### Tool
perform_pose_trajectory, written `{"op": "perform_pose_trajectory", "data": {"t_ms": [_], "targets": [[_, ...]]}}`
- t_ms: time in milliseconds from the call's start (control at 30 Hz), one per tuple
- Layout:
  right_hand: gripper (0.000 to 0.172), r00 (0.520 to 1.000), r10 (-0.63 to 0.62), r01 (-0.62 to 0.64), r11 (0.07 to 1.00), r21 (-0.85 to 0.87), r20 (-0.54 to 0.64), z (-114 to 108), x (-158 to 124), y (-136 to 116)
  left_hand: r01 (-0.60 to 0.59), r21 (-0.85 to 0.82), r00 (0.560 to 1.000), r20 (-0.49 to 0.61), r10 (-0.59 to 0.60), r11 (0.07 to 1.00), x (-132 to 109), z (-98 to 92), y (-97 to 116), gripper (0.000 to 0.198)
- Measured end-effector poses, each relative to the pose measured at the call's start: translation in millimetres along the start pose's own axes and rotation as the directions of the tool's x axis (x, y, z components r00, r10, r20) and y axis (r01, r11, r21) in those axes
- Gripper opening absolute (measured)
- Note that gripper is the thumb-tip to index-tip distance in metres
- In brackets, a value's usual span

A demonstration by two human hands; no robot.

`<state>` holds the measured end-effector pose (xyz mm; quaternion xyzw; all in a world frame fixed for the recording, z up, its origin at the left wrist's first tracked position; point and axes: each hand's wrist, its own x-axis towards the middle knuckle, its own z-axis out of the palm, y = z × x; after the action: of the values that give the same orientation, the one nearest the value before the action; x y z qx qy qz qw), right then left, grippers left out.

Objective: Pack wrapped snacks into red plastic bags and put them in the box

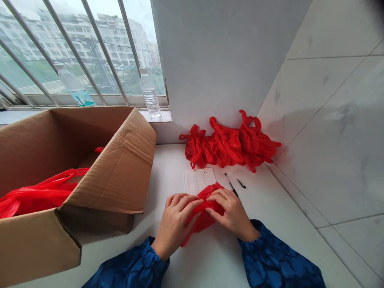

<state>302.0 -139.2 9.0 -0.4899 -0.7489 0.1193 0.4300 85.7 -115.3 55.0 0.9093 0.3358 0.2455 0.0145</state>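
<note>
A red plastic bag (204,221) lies crumpled on the white table between my two hands. My left hand (177,218) grips its left side, fingers curled over the plastic with the thumb below. On the bag's right side, my right hand (229,210) has its fingers and thumb closed on the film. Part of the bag is hidden under my fingers. Just beyond it lies a sheet of paper (199,179) with printed or written rows, partly covered by the bag. A pen (231,185) rests near my right hand, and its black cap (241,183) lies apart from it.
An open cardboard box (120,168) with red plastic bags (39,196) inside stands at the left. Several bunched red bags (228,144) lie against the back wall. A clear bottle (150,94) and a labelled bottle (76,88) stand by the barred window. A tiled wall (330,140) bounds the right.
</note>
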Motion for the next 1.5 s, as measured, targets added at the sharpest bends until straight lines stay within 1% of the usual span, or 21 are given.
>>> {"op": "perform_pose_trajectory", "data": {"t_ms": [133, 200, 267, 333, 400, 500, 567, 700, 767, 800, 867, 900, 967, 1033, 1133, 1200, 1267, 1300, 1367, 1433, 1500], "targets": [[0.009, 0.999, -0.019, 0.02, 1.0, -0.018, 0.048, -1.1, -2.2, 4.9, -0.014, 0.035, 0.998, 0.069, 0.012, 0.999, -1.5, 2.5, -5.7, 0.022], [0.012, 0.996, -0.039, 0.039, 0.999, -0.001, 0.083, -4.5, -2.4, 8.1, -0.023, 0.021, 0.997, 0.078, 0.021, 1.0, -2.8, 3.8, -8.1, 0.024], [0.015, 0.99, -0.062, 0.061, 0.998, 0.009, 0.126, -6.8, -1.8, 10.1, -0.035, -0.011, 0.996, 0.084, 0.036, 0.999, -3.7, 5.4, -10.1, 0.017], [0.011, 0.985, -0.081, 0.083, 0.997, -0.007, 0.152, -7.4, -0.4, 9.9, -0.038, -0.042, 0.997, 0.071, 0.041, 0.998, -4.0, 6.3, -12.1, 0.009], [0.005, 0.988, -0.085, 0.092, 0.994, -0.051, 0.129, -7.4, 1.5, 7.9, -0.006, -0.06, 1.0, 0.02, 0.007, 0.998, -3.6, 5.6, -14.1, 0.012], [0.016, 0.998, -0.053, 0.05, 0.989, -0.136, -0.016, -11.7, 4.4, 5.2, 0.123, -0.108, 0.983, -0.124, -0.136, 0.987, -1.2, 0.4, -17.6, 0.013], [0.017, 0.987, -0.015, -0.014, 0.984, -0.178, -0.162, -18.8, 5.3, 6.8, 0.216, -0.181, 0.943, -0.218, -0.253, 0.959, 1.3, -4.7, -20.8, 0.012], [0.016, 0.897, 0.075, -0.159, 0.974, -0.159, -0.436, -35.7, 3.0, 17.8, 0.296, -0.268, 0.865, -0.332, -0.377, 0.917, 6.5, -13.7, -28.4, 0.016], [0.016, 0.866, 0.119, -0.187, 0.978, -0.094, -0.486, -40.3, 1.5, 21.3, 0.3, -0.262, 0.855, -0.353, -0.38, 0.917, 8.4, -16.1, -30.0, 0.017], [0.014, 0.868, 0.141, -0.182, 0.982, -0.041, -0.476, -41.0, 1.2, 21.2, 0.302, -0.26, 0.851, -0.36, -0.382, 0.917, 9.3, -16.9, -29.2, 0.017], [0.006, 0.892, 0.182, -0.16, 0.983, 0.089, -0.414, -40.0, 1.8, 17.1, 0.295, -0.231, 0.854, -0.372, -0.365, 0.927, 11.6, -18.4, -24.1, 0.017], [0.01, 0.907, 0.195, -0.15, 0.978, 0.146, -0.373, -38.7, 2.8, 13.4, 0.278, -0.195, 0.868, -0.368, -0.333, 0.941, 13.0, -19.3, -19.8, 0.02], [0.032, 0.935, 0.182, -0.128, 0.974, 0.188, -0.305, -36.2, 5.8, 4.6, 0.197, -0.082, 0.929, -0.303, -0.213, 0.977, 16.3, -21.4, -9.1, 0.032], [0.04, 0.966, 0.102, -0.076, 0.991, 0.114, -0.239, -34.6, 9.4, -3.1, 0.072, 0.025, 0.984, -0.168, -0.066, 0.997, 19.5, -23.4, 1.7, 0.037], [0.013, 0.99, -0.028, 0.027, 1.0, -0.01, -0.14, -35.0, 14.1, -8.8, -0.053, 0.074, 0.998, -0.03, 0.055, 0.996, 22.3, -24.3, 11.8, 0.03], [0.012, 0.989, -0.007, 0.009, 1.0, 0.013, -0.146, -36.7, 16.4, -8.1, -0.063, 0.051, 0.997, -0.036, 0.065, 0.997, 23.0, -23.8, 12.1, 0.019], [0.011, 0.963, 0.142, -0.105, 0.981, 0.164, -0.228, -40.1, 19.5, -4.1, 0.018, -0.077, 0.99, -0.137, -0.028, 0.997, 24.5, -24.2, 7.0, 0.011], [0.011, 0.93, 0.244, -0.165, 0.946, 0.28, -0.276, -42.7, 21.7, -1.1, 0.076, -0.171, 0.972, -0.205, -0.111, 0.982, 26.2, -25.2, 2.7, 0.008], [0.017, 0.832, 0.437, -0.211, 0.818, 0.534, -0.341, -50.1, 27.6, 6.5, 0.169, -0.347, 0.899, -0.329, -0.288, 0.923, 32.0, -29.3, -8.1, 0.008], [0.021, 0.749, 0.554, -0.136, 0.667, 0.733, -0.365, -59.6, 34.7, 14.1, 0.202, -0.448, 0.819, -0.41, -0.401, 0.871, 40.9, -35.9, -19.4, 0.015], [0.019, 0.702, 0.607, -0.013, 0.533, 0.846, -0.372, -69.4, 40.6, 19.0, 0.198, -0.518, 0.762, -0.453, -0.463, 0.832, 50.6, -43.5, -27.6, 0.023]]}}
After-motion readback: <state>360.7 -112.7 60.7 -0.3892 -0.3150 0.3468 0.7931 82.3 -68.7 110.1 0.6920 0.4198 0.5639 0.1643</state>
